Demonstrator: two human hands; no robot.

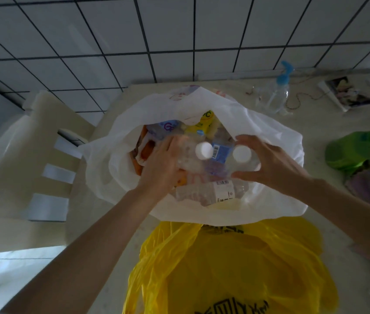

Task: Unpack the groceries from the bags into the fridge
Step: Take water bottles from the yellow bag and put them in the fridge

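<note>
At mid-frame, inside the open white bag [202, 205], the left hand [163, 164] gripped one white-capped bottle [203, 150] and the right hand [270, 164] another [242, 154]; more bottles and packets lay below, the yellow bag [236, 268] nearer on the tabletop [111, 279].

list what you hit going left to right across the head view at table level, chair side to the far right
cream chair → left hand → left white-capped bottle → right white-capped bottle → right hand → green bag
</note>
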